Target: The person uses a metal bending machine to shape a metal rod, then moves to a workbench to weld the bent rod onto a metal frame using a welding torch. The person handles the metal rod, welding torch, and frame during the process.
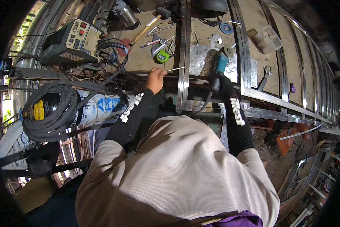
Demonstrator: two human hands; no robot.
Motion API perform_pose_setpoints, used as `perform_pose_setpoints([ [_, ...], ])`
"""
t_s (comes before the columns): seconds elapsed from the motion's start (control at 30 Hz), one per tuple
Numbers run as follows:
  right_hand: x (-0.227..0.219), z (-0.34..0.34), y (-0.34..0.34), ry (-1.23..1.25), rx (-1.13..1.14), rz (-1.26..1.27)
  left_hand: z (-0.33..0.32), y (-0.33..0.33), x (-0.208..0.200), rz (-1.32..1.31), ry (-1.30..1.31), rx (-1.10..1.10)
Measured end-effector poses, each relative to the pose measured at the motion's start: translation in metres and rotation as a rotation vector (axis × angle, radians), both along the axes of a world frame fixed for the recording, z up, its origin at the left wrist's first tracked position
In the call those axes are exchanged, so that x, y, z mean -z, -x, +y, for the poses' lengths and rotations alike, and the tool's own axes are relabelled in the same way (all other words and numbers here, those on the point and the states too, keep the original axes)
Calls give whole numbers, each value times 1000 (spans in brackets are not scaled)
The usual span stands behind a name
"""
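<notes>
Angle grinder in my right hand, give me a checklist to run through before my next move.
1. Right hand around the angle grinder: ok.
2. Left hand, holding a thin rod, apart from the disc: ok.
3. Left hand gloved: not ok, it is bare.
4. Disc stopped: cannot tell.
5. Green tape measure away from the disc: ok, left of the metal frame.

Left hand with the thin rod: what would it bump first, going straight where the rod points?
The left hand would probably meet the shiny metal tube to its right; the thin rod overlaps it in the picture, but touching is unclear.
</notes>
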State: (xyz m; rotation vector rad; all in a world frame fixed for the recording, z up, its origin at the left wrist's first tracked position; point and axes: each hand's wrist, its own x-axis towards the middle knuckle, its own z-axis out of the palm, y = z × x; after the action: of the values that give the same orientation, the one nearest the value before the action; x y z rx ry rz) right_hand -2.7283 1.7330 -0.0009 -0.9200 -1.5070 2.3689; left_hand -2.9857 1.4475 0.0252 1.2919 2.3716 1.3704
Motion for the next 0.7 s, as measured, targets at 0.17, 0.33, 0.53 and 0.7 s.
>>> perform_pose_setpoints([
  [0.17,-43,-51,-28,-1023,-123,-108,68,31,29,-73,-30,52],
  [0.33,-81,-67,-38,71,315,128,121,53,46,-136,-94,-9],
  [0.53,-78,-64,-19,-745,274,-123,138,57,52,-60,-4,-58],
  [0.7,-89,-79,-1,162,652,58,136,60,52,-39,2,-16],
])
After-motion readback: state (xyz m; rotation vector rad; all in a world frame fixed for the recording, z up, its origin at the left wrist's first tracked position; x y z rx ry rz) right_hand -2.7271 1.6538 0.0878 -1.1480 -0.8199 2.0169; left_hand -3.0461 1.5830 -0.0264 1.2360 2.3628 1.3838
